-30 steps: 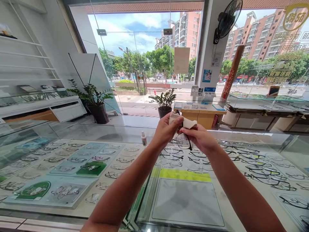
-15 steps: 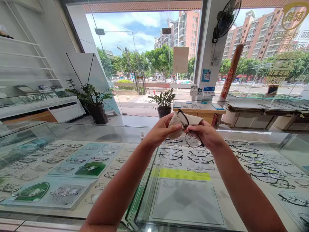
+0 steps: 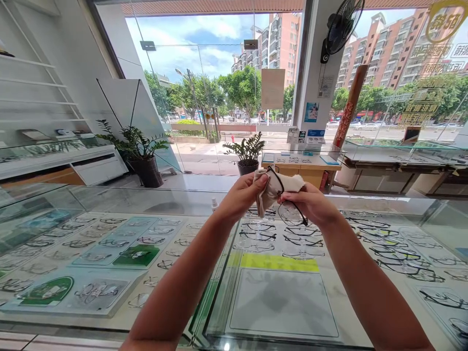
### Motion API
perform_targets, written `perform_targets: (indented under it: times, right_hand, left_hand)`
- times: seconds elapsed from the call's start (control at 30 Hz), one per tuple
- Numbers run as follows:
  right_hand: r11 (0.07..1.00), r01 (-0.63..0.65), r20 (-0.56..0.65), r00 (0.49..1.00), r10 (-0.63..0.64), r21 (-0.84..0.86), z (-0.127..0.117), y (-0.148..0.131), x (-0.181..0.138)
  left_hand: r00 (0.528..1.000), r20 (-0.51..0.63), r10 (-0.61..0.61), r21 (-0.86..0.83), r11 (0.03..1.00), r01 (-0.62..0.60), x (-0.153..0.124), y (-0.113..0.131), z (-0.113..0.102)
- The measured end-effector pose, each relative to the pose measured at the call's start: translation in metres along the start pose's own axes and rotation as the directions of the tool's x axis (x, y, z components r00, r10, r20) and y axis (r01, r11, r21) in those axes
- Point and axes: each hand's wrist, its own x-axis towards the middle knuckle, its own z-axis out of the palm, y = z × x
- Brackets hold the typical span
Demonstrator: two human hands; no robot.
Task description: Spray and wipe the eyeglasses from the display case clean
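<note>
A: Over the counter (image 3: pixel 175 200), held up clear of the glass: glasses (image 3: pixel 290 213) in both hands, cloth (image 3: pixel 288 183) wrapped over one lens.
B: Hand states?
A: Left hand (image 3: pixel 243 195) is closed, thumb and fingers pinching the cloth with the lens sandwiched inside. Right hand (image 3: pixel 310 204) is closed on the frame near the other lens, with the cloth edge draped over its fingers.
B: Why that split?
A: My read: right is the fixture, left is the tool. The cloth sits between skin and lens on both faces, so no fingerprints. The right grips the rim, not the bare lens, which hangs exposed below it.
B: Why mid-air and not down on the grey mat (image 3: pixel 283 304)?
A: Probably access to both lens faces, and no load on the frame against a hard top. Arms out toward the window also put daylight behind the lens, so smears show.
B: Anything near?
A: Small bottle (image 3: pixel 214 204) standing on the counter just left of the left wrist, not touched. Rows of frames (image 3: pixel 263 236) under the glass, directly below the hands. Potted plant (image 3: pixel 248 153) on the floor beyond.
</note>
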Motion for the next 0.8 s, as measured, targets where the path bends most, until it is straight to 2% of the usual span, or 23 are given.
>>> perform_targets:
  times: [0.1, 0.17, 0.27, 0.37, 0.43, 0.5, 0.57, 0.7, 0.8]
  right_hand:
    - [0.999, -0.002, 0.054, 0.999, 0.001, 0.032, -0.006, -0.004, -0.001]
    - [0.999, -0.006, 0.071, 0.998, 0.003, 0.038, -0.006, -0.004, -0.001]
    - [0.998, -0.018, 0.061, 0.998, 0.014, 0.058, -0.001, 0.001, -0.001]
    - [0.999, -0.024, 0.045, 0.999, 0.022, 0.047, 0.008, 0.007, -0.001]
    - [0.999, -0.014, 0.022, 1.0, 0.013, 0.032, 0.012, 0.009, 0.0]
    - [0.999, 0.0, -0.008, 1.0, 0.0, 0.039, 0.013, 0.009, 0.001]
    - [0.999, 0.004, -0.017, 1.0, -0.003, 0.05, 0.009, 0.007, 0.002]
    - [1.0, 0.012, 0.002, 1.0, -0.012, 0.023, -0.003, 0.002, 0.003]
    - [1.0, 0.005, 0.01, 1.0, -0.005, 0.03, -0.004, 0.002, 0.004]
  left_hand:
    - [0.987, 0.15, -0.058, -0.018, 0.998, 0.062, -0.005, 0.009, -0.005]
    - [0.985, 0.16, -0.066, -0.013, 0.998, 0.069, -0.006, 0.01, -0.002]
    - [0.997, 0.07, -0.037, -0.045, 0.998, 0.041, -0.005, 0.005, 0.009]
    - [0.997, -0.082, 0.014, -0.069, 0.997, -0.02, -0.002, -0.003, 0.019]
    - [0.982, -0.18, 0.052, -0.031, 0.998, -0.058, 0.001, -0.007, 0.021]
    - [0.972, -0.224, 0.066, 0.015, 0.998, -0.064, 0.002, -0.007, 0.017]
    - [0.982, -0.181, 0.048, 0.019, 0.999, -0.046, 0.003, -0.005, 0.011]
    - [0.999, 0.043, -0.02, -0.067, 0.998, 0.022, 0.001, 0.002, 0.001]
    - [0.995, 0.082, -0.048, -0.082, 0.995, 0.055, 0.0, 0.002, 0.003]
